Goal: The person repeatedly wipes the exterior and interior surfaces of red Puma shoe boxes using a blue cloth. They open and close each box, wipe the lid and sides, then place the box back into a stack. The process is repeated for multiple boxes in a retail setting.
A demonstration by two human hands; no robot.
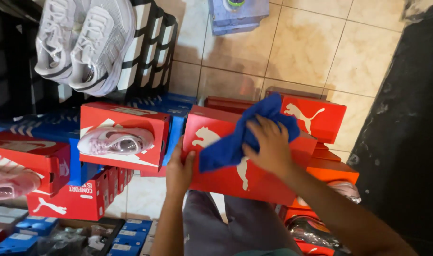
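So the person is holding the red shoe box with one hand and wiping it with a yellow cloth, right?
Almost. The cloth is blue, not yellow, as the head view shows. The rest holds: the left hand grips the edge of the red shoe box, and the right hand presses the cloth on it.

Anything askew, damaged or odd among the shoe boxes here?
Nothing looks damaged. The red box is held tilted by the left hand while the right hand presses a blue cloth on its lid. Neighbouring stacks sit unevenly, with a pink shoe on one.
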